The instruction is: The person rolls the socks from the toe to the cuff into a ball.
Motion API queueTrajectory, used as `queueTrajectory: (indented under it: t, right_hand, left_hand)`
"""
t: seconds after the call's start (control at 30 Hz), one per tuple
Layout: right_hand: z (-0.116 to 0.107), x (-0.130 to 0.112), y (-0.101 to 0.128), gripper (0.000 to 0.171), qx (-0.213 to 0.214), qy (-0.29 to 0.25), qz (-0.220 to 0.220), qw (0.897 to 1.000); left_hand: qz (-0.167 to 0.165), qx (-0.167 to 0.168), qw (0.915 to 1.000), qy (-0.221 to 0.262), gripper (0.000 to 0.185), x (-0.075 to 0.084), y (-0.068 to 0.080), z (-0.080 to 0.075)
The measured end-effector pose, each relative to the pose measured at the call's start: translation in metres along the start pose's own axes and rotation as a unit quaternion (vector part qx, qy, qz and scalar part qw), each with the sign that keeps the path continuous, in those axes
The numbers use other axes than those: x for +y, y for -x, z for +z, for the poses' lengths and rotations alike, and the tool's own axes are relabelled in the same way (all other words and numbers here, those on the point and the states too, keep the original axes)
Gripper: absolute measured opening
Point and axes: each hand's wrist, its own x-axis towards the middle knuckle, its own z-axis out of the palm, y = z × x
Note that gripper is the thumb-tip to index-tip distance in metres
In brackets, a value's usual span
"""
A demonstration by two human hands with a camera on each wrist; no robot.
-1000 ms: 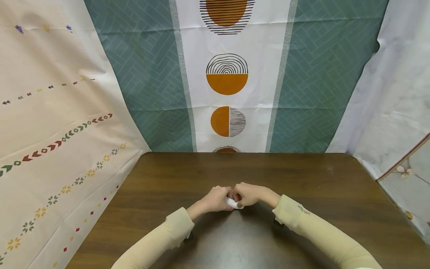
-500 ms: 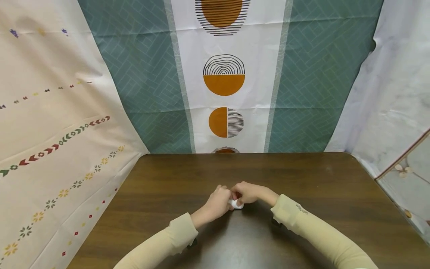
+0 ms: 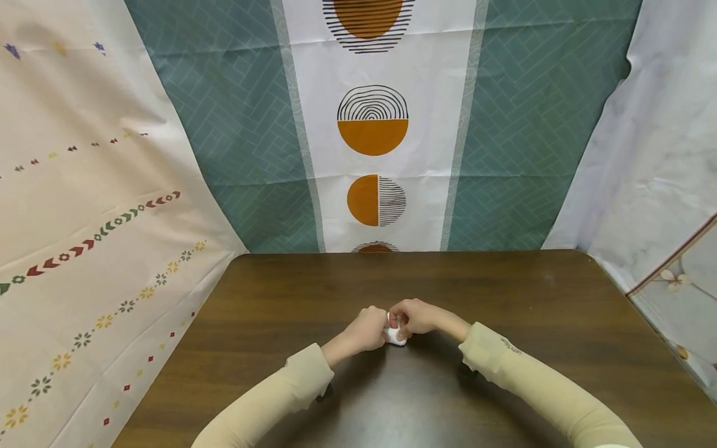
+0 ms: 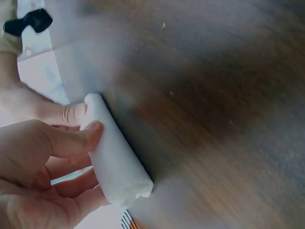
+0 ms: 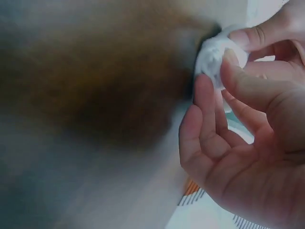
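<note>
Looking down from the head view: both forearms in beige sleeves [image 3: 291,389] angle inward over the dark wood desk [image 3: 532,311] and meet near its middle. Left hand [image 3: 366,328] and right hand [image 3: 413,316] are knuckle to knuckle, with a small white roll [image 3: 395,336] pinched between them, low against the desk. Finger detail is too small here. Patterned cloth backdrop [image 3: 372,118] hangs behind the desk's far edge.

Left wrist view: the white roll [image 4: 114,157] shows as a tightly rolled cylinder of soft white material, one end open toward the camera, lying on or just above the desk [image 4: 224,95]. Left hand [image 4: 38,171] has fingers curled round it, thumb [image 4: 71,139] pressed on top. A fingertip of the other hand touches the far end.

Right wrist view, blurry: right hand [image 5: 248,143] fingers curled, thumb and fingertips [image 5: 231,59] clamped on the roll's end [image 5: 212,57], which shows here end-on only. The left hand's fingertip presses it from above.
</note>
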Motion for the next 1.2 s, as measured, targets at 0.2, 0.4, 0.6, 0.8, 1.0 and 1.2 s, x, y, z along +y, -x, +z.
queueTrajectory:
  t: [0.2,0.4,0.6,0.8,1.0,1.2]
  right_hand:
    - [0.01,0.001,0.008,0.025,0.081,0.05,-0.045,0.994]
    - [0.019,-0.012,0.019,0.017,0.149,0.155,-0.097,0.972]
    - [0.02,-0.027,0.022,0.022,0.134,0.302,-0.095,0.939]
    - [0.023,-0.033,0.014,0.027,0.123,0.393,-0.102,0.906]
    - [0.017,-0.03,0.005,0.029,0.1,0.364,-0.114,0.919]
    - [0.006,-0.028,-0.003,0.026,0.05,0.291,-0.071,0.953]
  left_hand:
    - [0.006,-0.021,0.9997,0.009,0.028,-0.005,-0.006,-0.003]
    - [0.009,-0.057,0.9981,0.023,0.045,-0.009,-0.013,-0.006]
    - [-0.015,-0.085,0.9953,0.044,0.046,-0.011,-0.019,-0.01]
    - [-0.014,-0.082,0.9919,0.096,0.047,-0.013,-0.014,-0.009]
    - [-0.029,-0.036,0.9866,0.156,0.016,-0.014,-0.002,-0.005]
    - [-0.042,0.046,0.9799,0.19,0.019,-0.015,0.006,0.003]
